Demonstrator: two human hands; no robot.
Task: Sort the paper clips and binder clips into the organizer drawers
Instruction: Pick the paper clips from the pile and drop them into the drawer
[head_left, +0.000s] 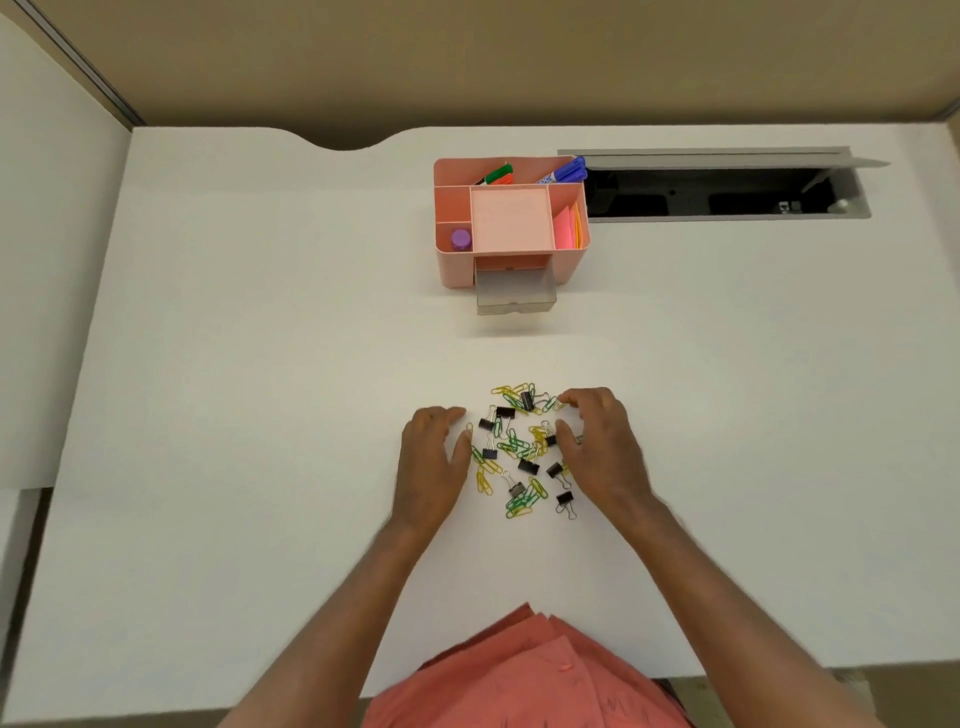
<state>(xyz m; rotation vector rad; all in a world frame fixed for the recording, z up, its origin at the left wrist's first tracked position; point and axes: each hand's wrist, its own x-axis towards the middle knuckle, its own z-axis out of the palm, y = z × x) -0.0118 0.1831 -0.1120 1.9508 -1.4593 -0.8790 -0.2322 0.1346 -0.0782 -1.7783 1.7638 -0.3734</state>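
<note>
Looking down through my head camera, I am seeing the paper clips (521, 500) and the black binder clips (528, 465) lying mixed in one heap on the white desk (234, 415), near me and well apart from the pink organizer (511, 228), whose clear drawer (516, 297) is standing pulled out. The risk, I am judging, is that the wire loops are tangling, so lifting one clip could drag others along and put the wrong kind in a drawer, or scatter them across the desk. My left hand (432, 462) is lying loosely curled at the heap's left edge, fingertips touching the nearest clips, gripping nothing I can see. My right hand (597, 447) is arching over the right side, thumb and forefinger parted and closing toward a clip, but I cannot tell whether anything is pinched.
</note>
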